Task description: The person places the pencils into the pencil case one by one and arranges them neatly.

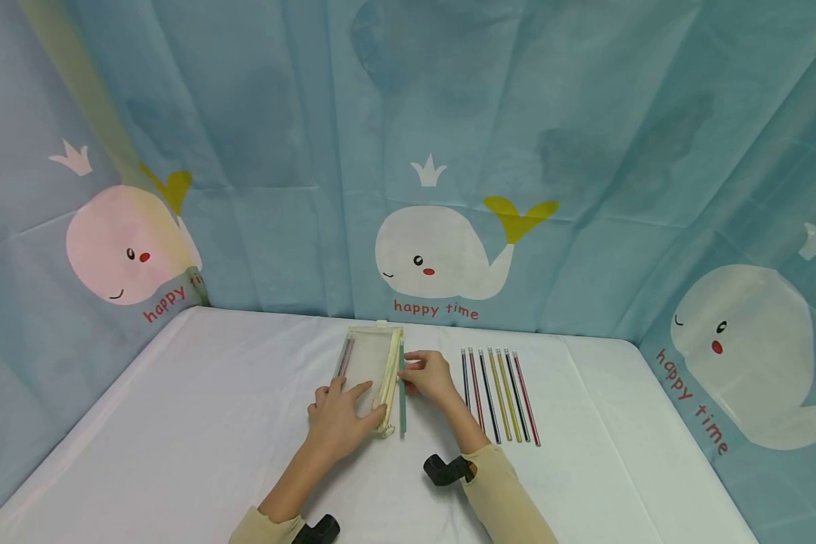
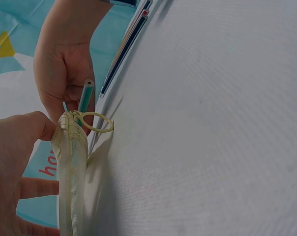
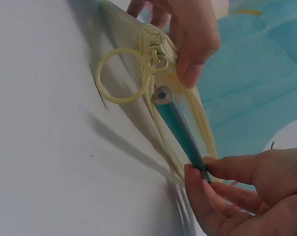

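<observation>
My left hand (image 1: 340, 419) holds a pale yellow zip pencil case (image 1: 367, 351) on the white table, fingers over its left side and thumb at the zipper edge. The zipper stands open in the right wrist view, and a ring pull (image 3: 98, 78) hangs at its near end. My right hand (image 1: 431, 378) pinches a teal pencil (image 3: 180, 128) between thumb and fingers. This pencil lies along the opening, its flat end toward me and level with the case's mouth. Through the case's clear face, pencils (image 1: 346, 355) show along the left side.
To the right of my right hand, several pencils (image 1: 490, 400) in dark, red and yellow lie in a spaced row on the white tablecloth (image 1: 177, 423). A blue curtain (image 1: 279, 249) printed with whales stands behind the table and along its sides.
</observation>
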Available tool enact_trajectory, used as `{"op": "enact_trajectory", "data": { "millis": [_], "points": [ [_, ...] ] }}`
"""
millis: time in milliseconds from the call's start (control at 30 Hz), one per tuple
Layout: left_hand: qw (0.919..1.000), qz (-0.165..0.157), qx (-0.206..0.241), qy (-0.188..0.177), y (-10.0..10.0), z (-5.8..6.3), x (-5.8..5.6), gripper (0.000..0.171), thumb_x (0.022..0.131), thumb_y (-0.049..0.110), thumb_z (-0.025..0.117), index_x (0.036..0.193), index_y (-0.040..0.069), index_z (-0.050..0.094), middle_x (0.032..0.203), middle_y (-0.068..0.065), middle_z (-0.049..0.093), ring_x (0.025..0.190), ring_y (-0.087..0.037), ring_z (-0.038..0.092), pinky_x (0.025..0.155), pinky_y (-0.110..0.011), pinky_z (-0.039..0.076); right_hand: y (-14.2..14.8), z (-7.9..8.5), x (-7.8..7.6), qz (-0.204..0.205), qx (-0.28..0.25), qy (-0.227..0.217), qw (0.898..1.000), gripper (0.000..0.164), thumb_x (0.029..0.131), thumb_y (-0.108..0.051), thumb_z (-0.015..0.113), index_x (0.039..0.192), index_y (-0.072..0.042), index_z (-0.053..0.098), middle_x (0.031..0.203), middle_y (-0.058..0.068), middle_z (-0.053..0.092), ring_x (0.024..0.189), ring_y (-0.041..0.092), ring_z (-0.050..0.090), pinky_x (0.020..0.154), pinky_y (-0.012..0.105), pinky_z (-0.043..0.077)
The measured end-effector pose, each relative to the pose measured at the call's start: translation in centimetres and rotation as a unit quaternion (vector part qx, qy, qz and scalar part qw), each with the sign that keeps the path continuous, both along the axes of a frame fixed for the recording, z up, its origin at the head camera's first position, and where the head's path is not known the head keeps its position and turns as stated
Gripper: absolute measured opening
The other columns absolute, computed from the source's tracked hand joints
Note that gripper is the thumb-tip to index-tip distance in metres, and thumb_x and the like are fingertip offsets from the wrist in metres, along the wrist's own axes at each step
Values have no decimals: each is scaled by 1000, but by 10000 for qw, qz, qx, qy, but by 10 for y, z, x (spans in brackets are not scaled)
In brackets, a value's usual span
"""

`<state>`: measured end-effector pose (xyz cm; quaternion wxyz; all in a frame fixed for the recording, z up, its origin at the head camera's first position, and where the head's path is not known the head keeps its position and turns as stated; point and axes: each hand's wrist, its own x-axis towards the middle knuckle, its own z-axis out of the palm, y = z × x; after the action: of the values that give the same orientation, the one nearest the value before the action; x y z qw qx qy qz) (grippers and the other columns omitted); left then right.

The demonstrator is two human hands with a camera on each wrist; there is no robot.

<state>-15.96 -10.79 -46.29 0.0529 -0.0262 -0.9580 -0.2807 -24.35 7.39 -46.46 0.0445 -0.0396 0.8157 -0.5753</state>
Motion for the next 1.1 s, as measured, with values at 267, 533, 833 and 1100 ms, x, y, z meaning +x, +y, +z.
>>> {"op": "enact_trajectory", "data": {
  "millis": [267,533,833,1100],
  "points": [
    [10000,26,-53,-47,-1,-1,-1,57,94,48,68,137,10,71,148,-34,49,124,-56,47,91,-72,41,-7,2,-3,-48,-75,-106,9999,38,91,3,77,127,13,68,95,22,76,67,15,72,64,30,61],
    [10000,20,-13,-92,0,1,0,58,94,48,68,137,10,71,149,-33,48,124,-55,47,91,-72,41,-13,2,-8,-92,-150,-194,9997,37,91,5,73,127,14,68,96,23,77,66,18,74,64,30,62],
    [9999,22,72,-80,0,-1,-1,59,92,49,66,137,11,71,148,-32,49,124,-55,47,90,-71,41,-21,-2,-15,-171,-369,-159,9990,37,91,3,73,125,16,67,94,22,75,56,8,64,61,26,60],
    [10000,32,49,-74,0,0,-1,60,92,49,68,137,11,71,148,-33,49,123,-54,47,90,-70,41,-27,-4,-17,-184,-590,-136,9980,36,92,4,72,125,17,66,100,27,75,62,11,68,62,27,61]
  ]
}}
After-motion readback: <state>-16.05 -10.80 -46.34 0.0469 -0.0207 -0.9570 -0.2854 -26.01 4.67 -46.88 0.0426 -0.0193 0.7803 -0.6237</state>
